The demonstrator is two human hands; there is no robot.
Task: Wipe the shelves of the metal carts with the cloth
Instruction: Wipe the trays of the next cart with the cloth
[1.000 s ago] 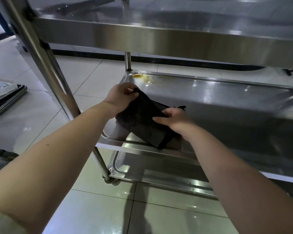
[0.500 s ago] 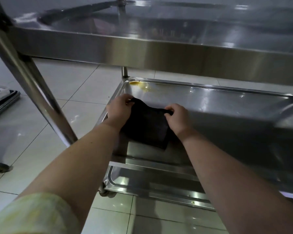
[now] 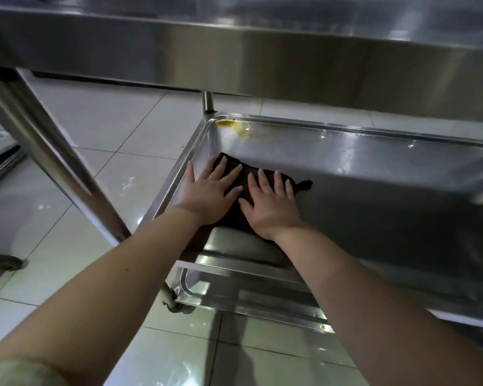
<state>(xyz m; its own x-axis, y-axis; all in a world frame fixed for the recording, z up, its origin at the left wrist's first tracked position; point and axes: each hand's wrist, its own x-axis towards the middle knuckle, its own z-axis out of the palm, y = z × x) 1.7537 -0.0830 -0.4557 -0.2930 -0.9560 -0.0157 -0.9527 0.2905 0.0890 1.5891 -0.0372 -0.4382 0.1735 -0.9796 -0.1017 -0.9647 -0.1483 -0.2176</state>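
A dark cloth (image 3: pixel 246 174) lies flat on the middle shelf (image 3: pixel 374 168) of a steel cart, near the shelf's left end. My left hand (image 3: pixel 212 190) presses on the cloth's left part with straight, spread fingers. Beside it, my right hand (image 3: pixel 271 201) presses flat on the cloth's right part. A small tail of cloth sticks out to the right of my right fingers. A yellow-orange smear (image 3: pixel 234 126) sits in the shelf's far left corner, beyond the cloth.
The cart's top shelf (image 3: pixel 262 57) overhangs close above. A bottom shelf (image 3: pixel 251 299) and a caster (image 3: pixel 176 305) lie below. A slanted steel leg (image 3: pixel 50 165) of another cart crosses at left. Stacked trays (image 3: pixel 0 165) rest on the tiled floor at far left.
Both hands let go of the cloth's top corners and now lie flat on it with straight fingers. The cloth went from held up to spread on the shelf, a little farther in.
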